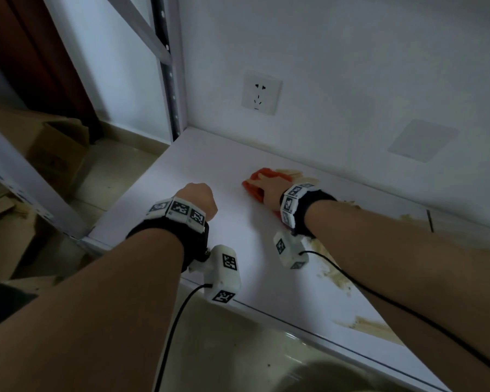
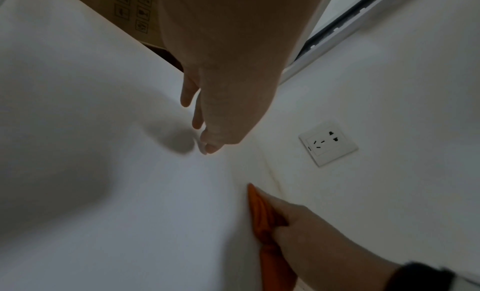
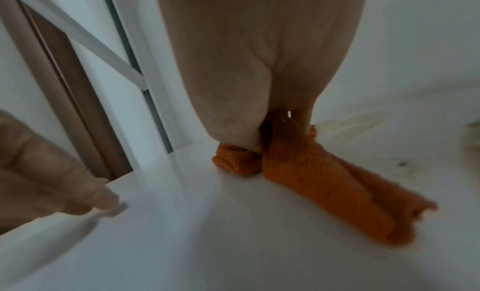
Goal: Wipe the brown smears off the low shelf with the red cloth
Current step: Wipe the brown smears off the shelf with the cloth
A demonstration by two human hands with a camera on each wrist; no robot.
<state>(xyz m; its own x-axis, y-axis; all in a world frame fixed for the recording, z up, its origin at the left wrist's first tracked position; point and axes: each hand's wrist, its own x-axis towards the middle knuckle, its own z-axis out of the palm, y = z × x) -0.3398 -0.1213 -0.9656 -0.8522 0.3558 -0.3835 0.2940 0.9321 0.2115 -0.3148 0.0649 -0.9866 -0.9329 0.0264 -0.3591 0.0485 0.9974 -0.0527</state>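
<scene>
The low white shelf (image 1: 181, 171) carries pale brown smears (image 1: 333, 268) near my right forearm, at the front edge and along the back wall (image 1: 290, 171). My right hand (image 1: 268, 183) grips the bunched red cloth (image 1: 252, 191) and holds it down on the shelf, just left of a back smear (image 3: 350, 123). The thumb and fingers pinch the folds of the cloth (image 3: 311, 172). My left hand (image 1: 198, 198) holds nothing; its fingertips (image 2: 201, 131) touch bare shelf to the left of the cloth (image 2: 259, 213).
A wall socket (image 1: 261, 93) and a blank cover plate (image 1: 422, 140) sit on the back wall. A perforated metal upright (image 1: 171, 80) stands at the shelf's left rear corner. Cardboard boxes (image 1: 60, 148) lie on the floor to the left. Tiled floor runs below the shelf's front edge.
</scene>
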